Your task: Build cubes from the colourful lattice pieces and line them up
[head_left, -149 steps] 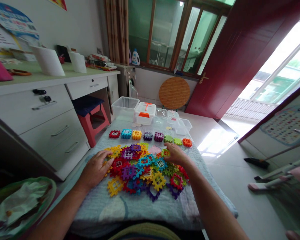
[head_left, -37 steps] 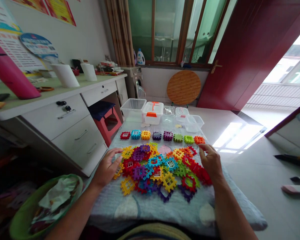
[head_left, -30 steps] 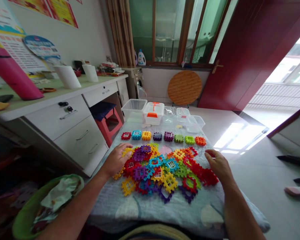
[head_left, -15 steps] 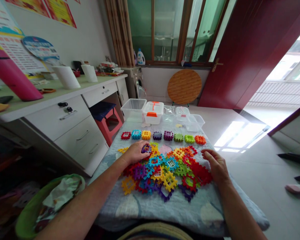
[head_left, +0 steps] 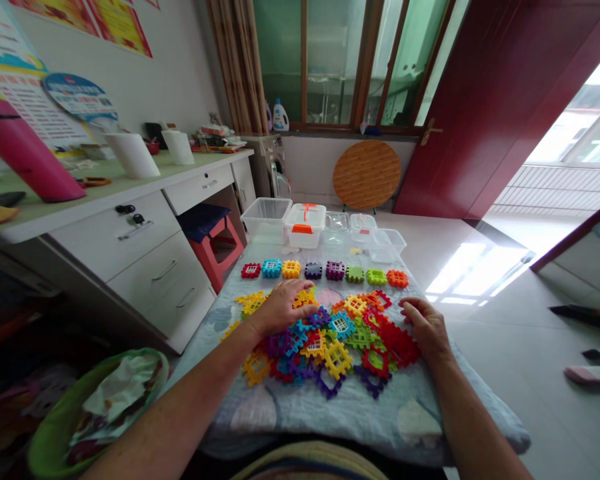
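A heap of flat plastic interlocking building pieces in several colours lies on the cloth-covered table. My left hand reaches over the heap's left side, thumb and fingers apart, and covers some pieces. Just right of its thumb lies a purple piece. At the heap's right edge is my right hand, fingers loosely bent, with no piece visible in it. Red pieces lie nearest to it. Behind the heap stands a row of small assembled blocks, among them a purple block and an orange block.
Clear plastic boxes and a lidded box with orange clips stand at the table's far end. To the left are a white desk, a red stool and a green basket. A round wooden tabletop leans by the wall.
The purple piece that was by my left fingers now lies farther right and nearer on the heap. My left hand has opened and shifted slightly. My right hand has hardly moved.
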Action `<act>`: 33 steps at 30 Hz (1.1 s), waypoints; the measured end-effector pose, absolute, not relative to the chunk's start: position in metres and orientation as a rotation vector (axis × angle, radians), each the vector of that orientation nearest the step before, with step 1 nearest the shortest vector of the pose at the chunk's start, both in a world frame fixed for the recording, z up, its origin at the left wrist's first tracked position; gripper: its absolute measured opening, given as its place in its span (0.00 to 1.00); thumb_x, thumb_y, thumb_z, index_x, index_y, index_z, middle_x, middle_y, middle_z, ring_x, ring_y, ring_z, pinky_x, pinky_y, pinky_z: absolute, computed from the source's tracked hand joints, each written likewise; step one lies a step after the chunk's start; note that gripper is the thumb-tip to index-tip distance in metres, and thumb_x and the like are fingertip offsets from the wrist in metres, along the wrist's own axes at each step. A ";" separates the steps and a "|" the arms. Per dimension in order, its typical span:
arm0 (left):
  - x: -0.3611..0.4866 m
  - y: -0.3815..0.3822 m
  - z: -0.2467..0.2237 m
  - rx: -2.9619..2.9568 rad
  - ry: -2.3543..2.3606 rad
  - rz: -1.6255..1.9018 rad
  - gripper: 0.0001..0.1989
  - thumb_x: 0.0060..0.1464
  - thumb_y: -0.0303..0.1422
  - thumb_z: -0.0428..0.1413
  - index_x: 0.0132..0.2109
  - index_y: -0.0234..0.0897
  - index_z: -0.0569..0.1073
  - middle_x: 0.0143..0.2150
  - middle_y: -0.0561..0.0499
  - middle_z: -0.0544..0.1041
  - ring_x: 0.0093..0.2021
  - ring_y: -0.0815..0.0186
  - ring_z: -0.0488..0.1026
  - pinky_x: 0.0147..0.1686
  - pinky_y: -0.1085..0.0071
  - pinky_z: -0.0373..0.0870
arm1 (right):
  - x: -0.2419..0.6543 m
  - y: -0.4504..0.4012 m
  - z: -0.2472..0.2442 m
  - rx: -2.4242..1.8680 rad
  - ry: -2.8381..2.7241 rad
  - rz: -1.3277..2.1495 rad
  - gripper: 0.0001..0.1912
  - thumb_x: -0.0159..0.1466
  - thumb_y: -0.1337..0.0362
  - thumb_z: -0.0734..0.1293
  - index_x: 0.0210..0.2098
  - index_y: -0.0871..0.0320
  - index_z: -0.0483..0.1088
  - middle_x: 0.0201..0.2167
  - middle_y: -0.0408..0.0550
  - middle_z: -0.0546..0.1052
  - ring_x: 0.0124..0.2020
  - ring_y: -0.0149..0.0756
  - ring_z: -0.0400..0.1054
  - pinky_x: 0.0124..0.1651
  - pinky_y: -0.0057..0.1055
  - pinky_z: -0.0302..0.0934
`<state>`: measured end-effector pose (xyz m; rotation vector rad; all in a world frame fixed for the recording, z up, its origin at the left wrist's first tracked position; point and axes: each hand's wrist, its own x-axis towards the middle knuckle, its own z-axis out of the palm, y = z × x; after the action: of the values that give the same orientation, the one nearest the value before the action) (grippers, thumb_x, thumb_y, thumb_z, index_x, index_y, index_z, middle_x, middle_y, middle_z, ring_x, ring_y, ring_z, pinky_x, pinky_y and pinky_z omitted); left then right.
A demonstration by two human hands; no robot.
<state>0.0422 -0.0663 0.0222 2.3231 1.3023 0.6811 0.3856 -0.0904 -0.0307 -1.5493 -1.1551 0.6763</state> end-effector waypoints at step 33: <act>0.050 -0.039 0.027 2.466 1.248 0.328 0.21 0.45 0.32 0.59 0.49 0.37 0.72 0.47 0.47 0.77 0.47 0.59 0.73 0.50 0.67 0.66 | 0.392 -0.085 -0.043 -1.547 -1.157 0.754 0.17 0.51 0.52 0.67 0.33 0.59 0.74 0.29 0.48 0.76 0.30 0.38 0.68 0.32 0.32 0.64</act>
<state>0.0498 -0.0392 0.0267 2.4658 1.2479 0.3285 0.3916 -0.0847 -0.0426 -1.5468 -1.1569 0.7536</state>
